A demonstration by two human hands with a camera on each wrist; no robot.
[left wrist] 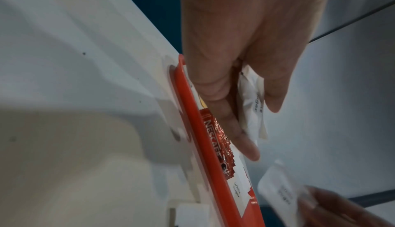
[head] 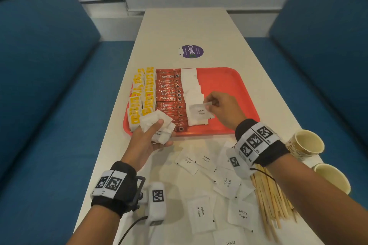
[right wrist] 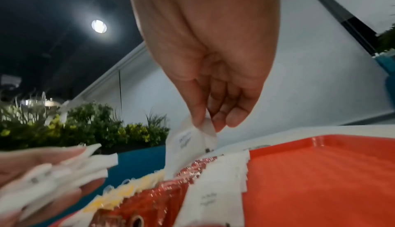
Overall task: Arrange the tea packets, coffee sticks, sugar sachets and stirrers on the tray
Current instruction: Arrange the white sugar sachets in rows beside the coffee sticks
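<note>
- Head cam sits up high, looking forward and down the length of the white table, with the red tray mid-frame and both forearms coming in from the bottom.
- Left wrist cam is super close, staring along the left hand, rolled sideways so the tray's rim runs nearly vertical.
- Right wrist cam looks from low down along the right hand, tilted up toward wall and ceiling.
- All three catch the tray; both wrist cams also glimpse the opposite hand.
</note>
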